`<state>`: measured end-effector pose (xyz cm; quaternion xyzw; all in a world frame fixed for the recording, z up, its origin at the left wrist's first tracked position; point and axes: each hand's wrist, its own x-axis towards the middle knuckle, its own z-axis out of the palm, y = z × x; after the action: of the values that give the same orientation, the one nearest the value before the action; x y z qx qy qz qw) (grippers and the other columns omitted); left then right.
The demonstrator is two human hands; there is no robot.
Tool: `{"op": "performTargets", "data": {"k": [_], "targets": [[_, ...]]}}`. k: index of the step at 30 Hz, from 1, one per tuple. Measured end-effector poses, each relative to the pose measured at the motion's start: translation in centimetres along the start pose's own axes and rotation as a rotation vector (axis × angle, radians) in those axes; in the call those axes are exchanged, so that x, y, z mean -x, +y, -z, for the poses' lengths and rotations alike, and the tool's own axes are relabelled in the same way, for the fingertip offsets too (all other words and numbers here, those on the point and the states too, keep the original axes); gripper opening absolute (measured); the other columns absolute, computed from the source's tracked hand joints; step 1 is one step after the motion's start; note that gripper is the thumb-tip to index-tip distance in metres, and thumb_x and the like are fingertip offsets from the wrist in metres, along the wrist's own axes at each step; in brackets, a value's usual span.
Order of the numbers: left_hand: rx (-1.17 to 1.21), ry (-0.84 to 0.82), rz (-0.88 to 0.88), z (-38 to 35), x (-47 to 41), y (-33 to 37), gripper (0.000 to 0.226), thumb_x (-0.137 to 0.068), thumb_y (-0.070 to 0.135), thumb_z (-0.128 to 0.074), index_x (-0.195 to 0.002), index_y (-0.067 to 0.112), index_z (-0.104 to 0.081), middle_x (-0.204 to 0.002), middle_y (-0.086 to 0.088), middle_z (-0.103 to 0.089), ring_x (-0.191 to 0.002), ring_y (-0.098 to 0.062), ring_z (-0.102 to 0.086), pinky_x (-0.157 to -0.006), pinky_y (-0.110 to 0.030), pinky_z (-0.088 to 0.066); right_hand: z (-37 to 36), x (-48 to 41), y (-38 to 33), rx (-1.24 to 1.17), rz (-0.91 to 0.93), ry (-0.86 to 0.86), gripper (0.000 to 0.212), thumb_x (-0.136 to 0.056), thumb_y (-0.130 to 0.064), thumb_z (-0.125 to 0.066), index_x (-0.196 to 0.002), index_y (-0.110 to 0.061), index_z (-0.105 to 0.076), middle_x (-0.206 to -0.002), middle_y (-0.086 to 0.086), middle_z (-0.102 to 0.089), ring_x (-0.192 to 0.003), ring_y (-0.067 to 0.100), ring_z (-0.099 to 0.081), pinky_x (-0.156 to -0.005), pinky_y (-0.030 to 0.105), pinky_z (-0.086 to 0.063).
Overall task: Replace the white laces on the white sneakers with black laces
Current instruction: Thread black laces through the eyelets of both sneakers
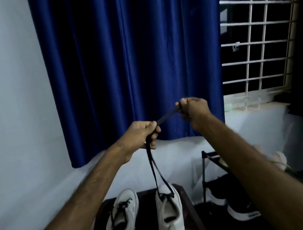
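Two white low-top fabric sneakers stand side by side on a dark wooden worktop (190, 207), toes pointing away from the person. The left white sneaker (123, 223) already carries black lacing up its front. The right white sneaker (170, 218), just beside it, has a flat black lace (152, 166) threaded only through its eyelets nearest the toe, so this shoe looks barely begun.

Both strands of that lace rise from the right sneaker to the left hand (140, 136), which is closed around them high above the shoe. From there the lace runs taut to the right hand (195, 108), fisted on its far end, up and to the right of the left hand. Holding both ends up and pulled tight likely serves to even the two lengths before the next crossing.

No white laces show anywhere.

The right sneaker sits close to the worktop's right edge; beyond that edge a black metal rack (205, 175) holds a black shoe with a white sole (241, 211). Above the sneakers the air is open up to the blue satin curtain (128, 59), leaving free room to draw the lace upward.
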<state>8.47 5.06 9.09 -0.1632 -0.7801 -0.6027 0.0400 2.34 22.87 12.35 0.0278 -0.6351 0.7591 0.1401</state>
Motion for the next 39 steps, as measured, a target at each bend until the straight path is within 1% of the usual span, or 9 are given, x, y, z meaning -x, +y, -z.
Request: {"op": "performTargets", "data": {"k": [6, 9, 14, 20, 23, 27, 31, 34, 39], "targets": [[-0.295, 0.080, -0.096, -1.0, 0.9, -2.4, 0.035, -0.104, 0.025, -0.043, -0.076, 0.017, -0.062, -0.070, 0.002, -0.048, -0.066, -0.012, -0.046, -0.069, -0.034, -0.050, 1.3, 3.3, 11.9, 0.500, 0.083, -0.230, 0.028, -0.092, -0.016, -0.062, -0.120, -0.015, -0.060, -0.105, 0.005, -0.065, -0.096, 0.017, -0.059, -0.083, 0.031, -0.049], [-0.432, 0.106, -0.167, -1.5, 0.3, -2.7, 0.035, -0.102, 0.027, -0.045, -0.073, 0.019, -0.061, -0.075, 0.000, -0.058, -0.075, -0.014, -0.053, -0.073, -0.037, -0.049, 0.1, 7.1, 11.8, 0.229, 0.169, -0.354, 0.030, -0.104, -0.033, -0.036, -0.123, -0.024, -0.059, -0.121, -0.008, -0.064, -0.111, 0.001, -0.058, -0.098, 0.023, -0.045], [-0.558, 0.176, -0.387, -2.4, -1.0, -0.6, 0.033, -0.101, 0.024, -0.048, -0.072, 0.018, -0.062, -0.083, 0.010, -0.054, -0.098, -0.011, -0.047, -0.090, -0.030, -0.041, -1.5, 8.9, 10.5, -0.001, 0.204, -0.397, 0.038, -0.105, -0.035, -0.030, -0.109, -0.016, -0.062, -0.105, 0.001, -0.071, -0.104, 0.015, -0.064, -0.098, 0.037, -0.049], [-0.470, 0.454, -0.500, -3.9, -1.2, -1.1, 0.027, -0.099, 0.032, -0.052, -0.076, 0.021, -0.059, -0.092, 0.004, -0.053, -0.071, -0.001, -0.053, -0.068, -0.012, -0.042, -1.2, 7.7, 8.8, -0.206, 0.153, -0.397, 0.035, -0.106, -0.031, -0.031, -0.078, -0.013, -0.044, -0.059, -0.003, -0.033, -0.053, 0.007, -0.030, -0.054, 0.023, -0.030], [-0.114, 0.627, -0.230, -5.2, -0.6, -5.2, 0.032, -0.099, 0.047, -0.044, -0.089, 0.019, -0.054, -0.087, 0.003, -0.063, -0.078, -0.010, -0.062, -0.073, -0.029, -0.051, -0.8, 7.2, 8.8, -0.241, 0.095, -0.383, 0.039, -0.105, -0.035, -0.031, -0.075, -0.015, -0.044, -0.056, -0.007, -0.032, -0.049, 0.006, -0.027, -0.050, 0.020, -0.027], [0.179, 0.024, 0.161, -6.5, 1.2, -9.2, 0.059, -0.102, 0.054, -0.020, -0.107, 0.015, -0.064, -0.096, -0.005, -0.071, -0.088, -0.020, -0.068, -0.082, -0.032, -0.050, -1.0, 6.1, 8.8, -0.314, 0.028, -0.365, 0.038, -0.105, -0.034, -0.031, -0.075, -0.015, -0.046, -0.056, -0.006, -0.030, -0.048, 0.006, -0.027, -0.048, 0.020, -0.027], [0.059, -0.020, 0.114, -6.2, 2.2, -11.0, 0.037, -0.106, 0.026, -0.036, -0.084, 0.010, -0.062, -0.070, -0.001, -0.056, -0.069, -0.017, -0.055, -0.067, -0.019, -0.046, 0.3, 3.3, 11.0, -0.189, 0.038, -0.157, 0.028, -0.106, -0.025, -0.030, -0.095, -0.014, -0.053, -0.058, -0.006, -0.034, -0.048, 0.006, -0.029, -0.043, 0.019, -0.026], [-0.524, 0.009, -0.007, -6.1, 1.6, -11.7, 0.027, -0.101, 0.020, -0.044, -0.081, 0.019, -0.063, -0.085, 0.003, -0.052, -0.080, -0.014, -0.053, -0.075, -0.028, -0.043, 0.8, 3.8, 15.5, 0.244, 0.145, -0.086, 0.026, -0.104, -0.017, -0.032, -0.112, -0.024, -0.056, -0.078, -0.003, -0.056, -0.062, 0.008, -0.046, -0.055, 0.022, -0.041], [-0.594, 0.266, -0.066, -5.3, 1.6, -12.9, 0.012, -0.085, 0.034, -0.069, -0.082, 0.024, -0.074, -0.087, 0.003, -0.058, -0.082, -0.011, -0.057, -0.072, -0.028, -0.044, 0.7, 6.0, 18.5, 0.246, -0.074, -0.446, 0.040, -0.105, -0.025, -0.029, -0.109, -0.009, -0.066, -0.102, 0.005, -0.068, -0.087, 0.012, -0.058, -0.075, 0.022, -0.047]]}}
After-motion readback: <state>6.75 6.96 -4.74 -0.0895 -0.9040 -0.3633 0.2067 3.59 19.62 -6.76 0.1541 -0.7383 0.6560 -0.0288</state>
